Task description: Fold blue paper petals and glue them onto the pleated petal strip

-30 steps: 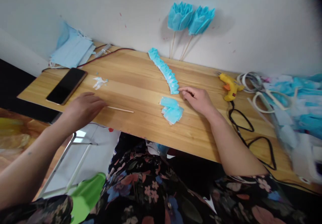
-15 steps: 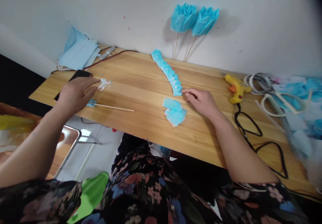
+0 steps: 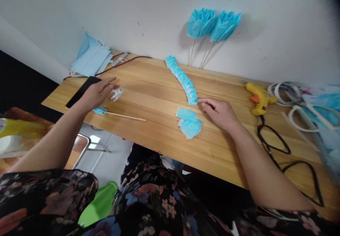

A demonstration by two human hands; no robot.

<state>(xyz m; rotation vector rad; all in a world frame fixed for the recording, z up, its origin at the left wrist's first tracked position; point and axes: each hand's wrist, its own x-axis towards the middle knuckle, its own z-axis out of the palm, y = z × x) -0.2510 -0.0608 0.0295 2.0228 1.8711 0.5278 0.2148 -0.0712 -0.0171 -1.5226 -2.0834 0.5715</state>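
Note:
Over the left part of the wooden table (image 3: 148, 87), my left hand (image 3: 99, 91) is open, fingers stretched beside small white scraps (image 3: 117, 94). Below it lies a thin stick (image 3: 126, 116) with a blue piece (image 3: 100, 110) at its left end. My right hand (image 3: 217, 112) rests on the table holding nothing, its fingers apart, index fingertip at the lower end of a row of overlapping blue petals (image 3: 183, 79). Several loose blue petals (image 3: 189, 122) lie just below that row.
Two blue flowers on sticks (image 3: 201, 23) lean against the wall. A yellow glue gun (image 3: 259, 98) with a black cord, tape rolls (image 3: 284, 91) and scissors (image 3: 305, 117) lie right. Blue masks (image 3: 91, 57) and a black phone (image 3: 82, 91) are left.
My left hand has lifted slightly off the white scraps and its fingers have straightened, uncovering more of the phone and the blue piece. The view has shifted a little; my right hand keeps its place.

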